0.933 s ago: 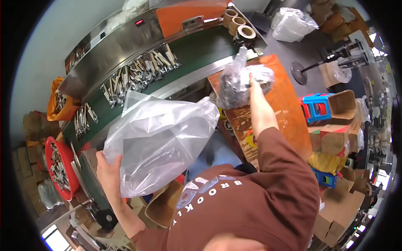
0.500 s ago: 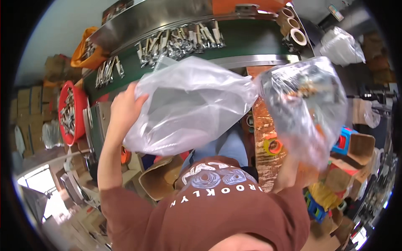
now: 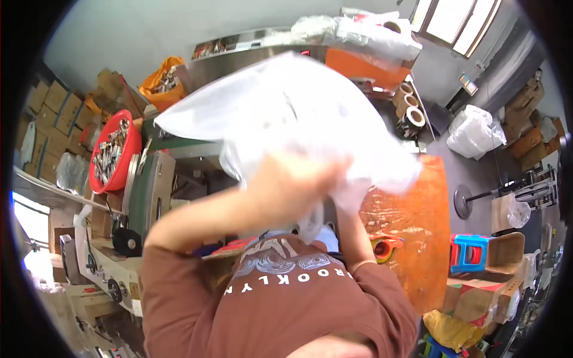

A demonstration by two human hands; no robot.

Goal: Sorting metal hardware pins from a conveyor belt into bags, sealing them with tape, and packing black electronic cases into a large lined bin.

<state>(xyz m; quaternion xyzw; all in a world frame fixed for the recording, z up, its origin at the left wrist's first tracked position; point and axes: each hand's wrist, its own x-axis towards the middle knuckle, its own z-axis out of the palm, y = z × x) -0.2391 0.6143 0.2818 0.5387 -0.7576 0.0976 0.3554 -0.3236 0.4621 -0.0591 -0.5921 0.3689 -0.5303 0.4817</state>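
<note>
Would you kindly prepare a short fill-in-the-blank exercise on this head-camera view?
1. The blurred left hand is at a pale bag made of ____.
2. The red tub stands toward the picture's ____ side.
3. The sack at the upper left is coloured ____.
4. The person's shirt is coloured ____.

Missing words: plastic; left; orange; brown.

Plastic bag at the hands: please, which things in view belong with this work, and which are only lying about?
In the work, it seems:
whitish plastic bag, blurred
left hand, at the bag
right hand, partly hidden by it

Apparently just lying about:
stacked cardboard boxes
white plastic bundle
yellow sack
</note>
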